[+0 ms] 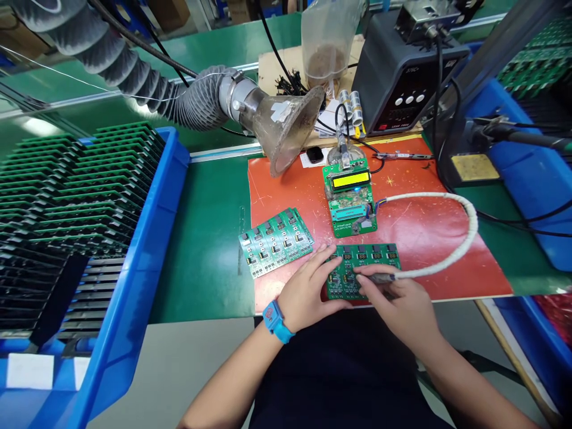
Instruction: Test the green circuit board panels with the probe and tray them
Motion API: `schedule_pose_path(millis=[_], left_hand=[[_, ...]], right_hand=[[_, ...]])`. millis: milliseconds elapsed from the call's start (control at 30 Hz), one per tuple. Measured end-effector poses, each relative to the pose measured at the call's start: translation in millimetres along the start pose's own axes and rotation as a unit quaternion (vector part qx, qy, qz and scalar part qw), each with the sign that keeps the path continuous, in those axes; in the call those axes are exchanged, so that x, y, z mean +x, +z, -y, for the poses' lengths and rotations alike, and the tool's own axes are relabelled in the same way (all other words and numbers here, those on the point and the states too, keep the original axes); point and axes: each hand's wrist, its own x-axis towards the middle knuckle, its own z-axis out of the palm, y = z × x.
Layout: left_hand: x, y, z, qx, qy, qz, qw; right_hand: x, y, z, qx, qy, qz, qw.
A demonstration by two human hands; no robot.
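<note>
Green board (367,257) | left end under left hand (308,292) | right hand (404,301) above

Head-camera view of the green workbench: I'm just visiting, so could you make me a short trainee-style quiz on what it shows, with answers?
1. Which hand holds the end of the white cable? (a) left (b) right (c) neither

2. True or false: the blue wristband is worn on the left wrist.

3. Fill in: the lit screen on the upper green board glows ____.

Key:
1. b, the right hand
2. True
3. Yellow
</note>
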Motion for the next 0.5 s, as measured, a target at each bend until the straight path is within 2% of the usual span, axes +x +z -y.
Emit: schedule_pose_path(millis=[500], left_hand=[[-2.5,1.5,1.2,0.031,-0.007,0.012,0.999]], right_hand=[[0.6,0.7,1.8,0.017,0.008,0.005,1.000]])
